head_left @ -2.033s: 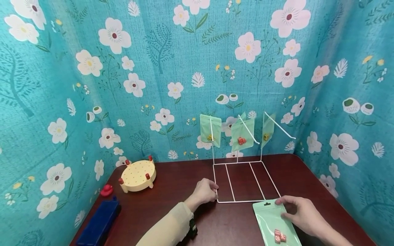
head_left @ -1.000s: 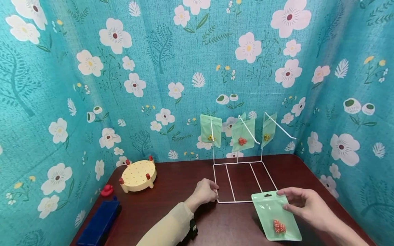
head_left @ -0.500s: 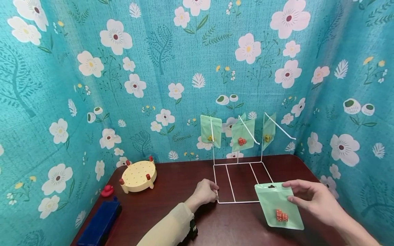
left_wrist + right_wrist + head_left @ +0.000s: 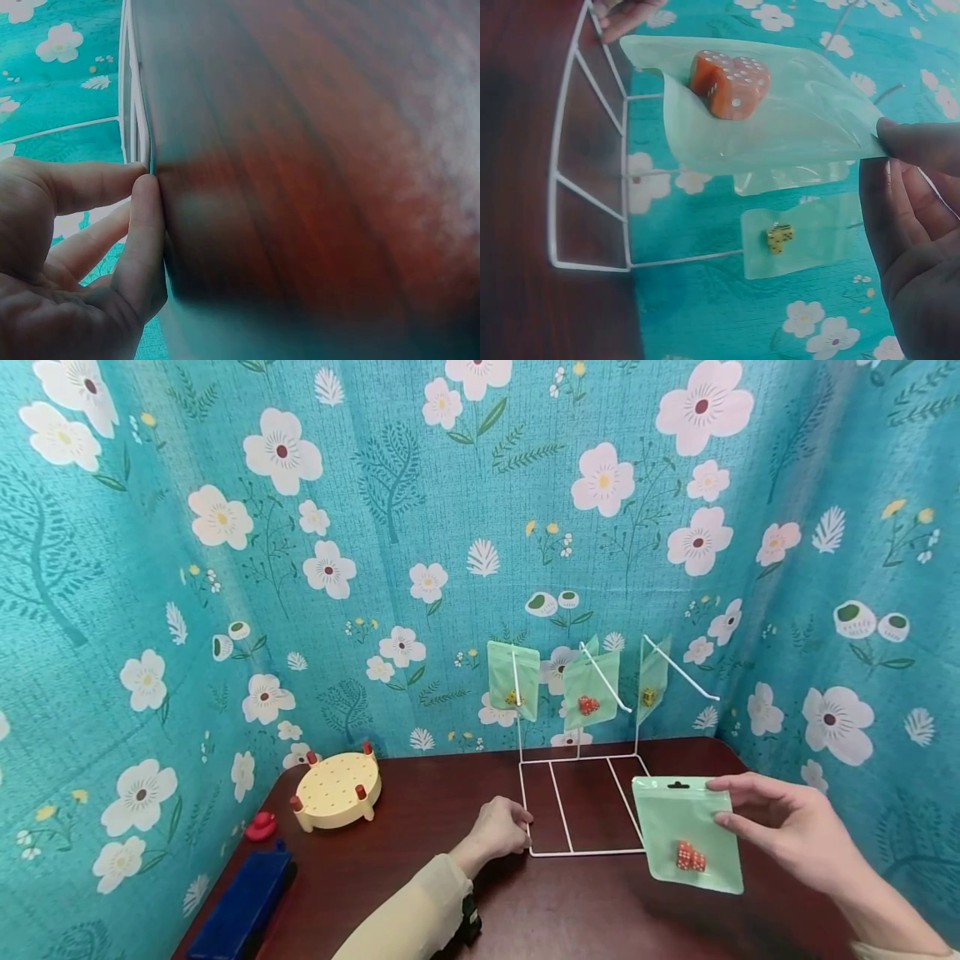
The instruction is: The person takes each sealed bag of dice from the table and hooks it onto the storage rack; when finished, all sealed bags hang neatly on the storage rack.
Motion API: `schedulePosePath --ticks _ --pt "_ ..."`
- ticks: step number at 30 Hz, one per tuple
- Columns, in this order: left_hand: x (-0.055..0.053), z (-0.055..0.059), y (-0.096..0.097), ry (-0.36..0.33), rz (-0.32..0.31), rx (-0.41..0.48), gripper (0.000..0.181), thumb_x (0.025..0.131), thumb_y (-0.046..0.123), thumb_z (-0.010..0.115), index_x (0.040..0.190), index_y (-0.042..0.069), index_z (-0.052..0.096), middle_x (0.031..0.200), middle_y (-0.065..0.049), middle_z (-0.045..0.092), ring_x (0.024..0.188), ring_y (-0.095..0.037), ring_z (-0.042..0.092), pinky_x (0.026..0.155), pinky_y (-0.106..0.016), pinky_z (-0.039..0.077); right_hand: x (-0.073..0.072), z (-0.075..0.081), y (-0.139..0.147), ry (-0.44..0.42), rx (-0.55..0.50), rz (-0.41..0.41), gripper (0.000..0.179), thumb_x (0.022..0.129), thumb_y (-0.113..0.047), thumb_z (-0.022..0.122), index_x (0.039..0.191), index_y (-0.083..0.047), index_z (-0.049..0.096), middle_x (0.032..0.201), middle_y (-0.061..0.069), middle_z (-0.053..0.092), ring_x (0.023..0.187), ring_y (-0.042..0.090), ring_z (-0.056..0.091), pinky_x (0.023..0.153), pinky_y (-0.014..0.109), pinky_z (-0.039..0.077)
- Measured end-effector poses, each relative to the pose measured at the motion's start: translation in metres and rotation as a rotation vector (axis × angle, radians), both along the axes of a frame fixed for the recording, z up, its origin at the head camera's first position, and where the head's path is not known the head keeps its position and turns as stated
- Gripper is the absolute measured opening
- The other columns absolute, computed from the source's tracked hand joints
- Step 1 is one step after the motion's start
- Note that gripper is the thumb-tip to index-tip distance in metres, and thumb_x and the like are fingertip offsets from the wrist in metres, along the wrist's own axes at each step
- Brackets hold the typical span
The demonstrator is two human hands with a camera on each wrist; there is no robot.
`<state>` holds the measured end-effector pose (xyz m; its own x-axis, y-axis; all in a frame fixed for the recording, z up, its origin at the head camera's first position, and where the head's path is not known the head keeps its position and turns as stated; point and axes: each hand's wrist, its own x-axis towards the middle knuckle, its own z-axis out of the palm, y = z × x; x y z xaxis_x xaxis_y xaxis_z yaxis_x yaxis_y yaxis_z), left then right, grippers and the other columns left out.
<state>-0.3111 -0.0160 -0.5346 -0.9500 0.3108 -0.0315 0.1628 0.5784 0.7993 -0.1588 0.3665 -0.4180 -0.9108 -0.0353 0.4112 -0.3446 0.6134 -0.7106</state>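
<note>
My right hand (image 4: 798, 827) pinches the top corner of a pale green zip bag (image 4: 678, 822) between thumb and fingers. Orange dice (image 4: 731, 82) lie low inside that bag, which hangs above the table in front of a white wire display rack (image 4: 572, 853). At the rack's left side, my left hand (image 4: 497, 827) pinches the base wire; the left wrist view shows thumb and finger meeting on it. Green bags hang on the rack's prongs: one with yellow dice (image 4: 513, 660) at left, one with red dice (image 4: 600, 672) in the middle, and another yellow-dice bag (image 4: 810, 236) at right.
To the left on the dark red table (image 4: 427, 793) sits a cream round pegged piece (image 4: 337, 789) with red-tipped legs. Nearer are a small red toy (image 4: 261, 827) and a long blue object (image 4: 242, 902). A flowered teal curtain (image 4: 420, 527) surrounds the table.
My right hand has raised the bag of orange dice off the table, moving it up and slightly right toward the rack. My left hand has stayed on the rack's base.
</note>
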Motion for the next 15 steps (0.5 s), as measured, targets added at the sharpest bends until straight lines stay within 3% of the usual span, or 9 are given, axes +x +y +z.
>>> schedulePosePath --ticks 8,15 --pt "0.0 0.003 -0.001 0.025 -0.008 -0.04 0.03 0.079 -0.004 0.09 0.107 0.003 0.086 0.083 0.0 0.075 0.067 -0.007 0.064 0.058 -0.024 0.057 -0.001 0.011 0.004 0.124 -0.035 -0.056 0.042 0.09 0.009 0.087 0.13 0.002 0.077 0.103 -0.03 0.079 0.083 -0.004 0.079 0.069 0.013 0.063" --pt "-0.001 0.001 -0.002 0.028 -0.03 -0.032 0.029 0.077 -0.003 0.088 0.106 0.001 0.085 0.081 0.002 0.074 0.067 -0.008 0.064 0.058 -0.024 0.057 -0.001 0.019 0.006 0.14 -0.065 -0.099 0.041 0.093 0.008 0.086 0.132 0.0 0.077 0.103 -0.033 0.078 0.079 -0.003 0.08 0.067 0.013 0.062"
